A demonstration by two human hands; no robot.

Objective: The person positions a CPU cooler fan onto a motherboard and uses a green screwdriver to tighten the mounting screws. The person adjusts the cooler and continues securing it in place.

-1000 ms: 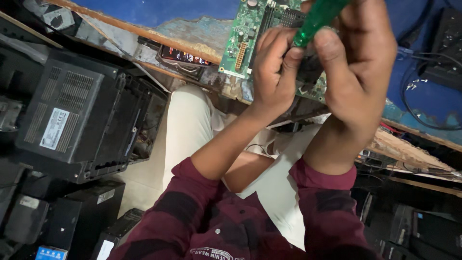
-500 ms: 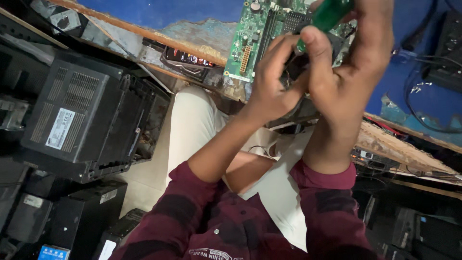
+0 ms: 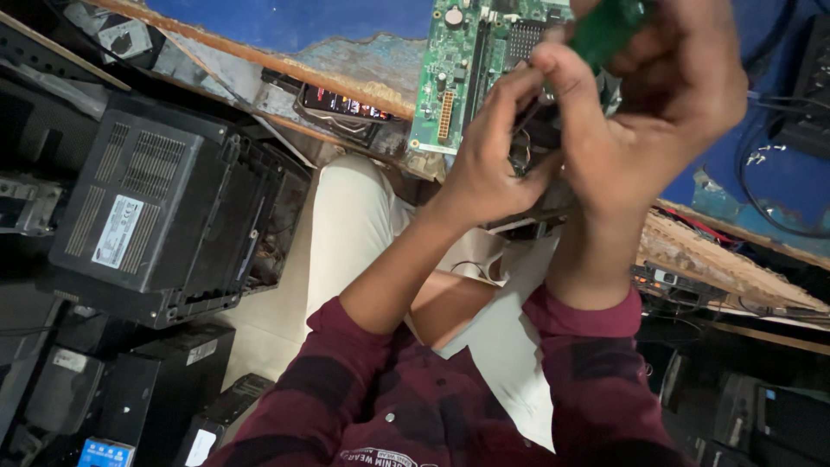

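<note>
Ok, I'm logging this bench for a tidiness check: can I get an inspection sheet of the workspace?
Surface: blue bench, paint worn, edge chipped.
Job's things: green circuit board on the bench; green tool handle.
Clutter: black casing on the left, more dark boxes below.
Grippers: left hand on a dark part on the board; right hand grips the handle.
Cables: black cables at right.
Surroundings: person seated, light trousers.

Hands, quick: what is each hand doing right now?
Left hand: fingers curled against the green circuit board; whether it grips anything cannot be told.
Right hand: closed around a green tool handle.
</note>
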